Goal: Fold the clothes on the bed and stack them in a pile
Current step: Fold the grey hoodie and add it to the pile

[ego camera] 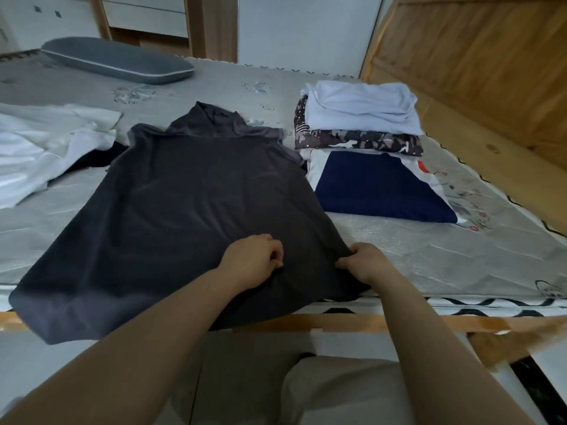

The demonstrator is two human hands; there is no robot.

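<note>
A dark grey shirt lies spread flat on the bed, collar away from me, its hem hanging over the near edge. My left hand rests on the shirt near its lower right part, fingers curled and pinching the cloth. My right hand grips the shirt's lower right edge. To the right stands a pile of folded clothes: a pale blue garment on top, a dark patterned one under it, and a navy and white one at the bottom. Unfolded white clothes lie crumpled at the left.
A grey pillow lies at the far left of the bed. A wooden headboard rises at the right. The bed's wooden frame rail runs along the near edge, close to my legs.
</note>
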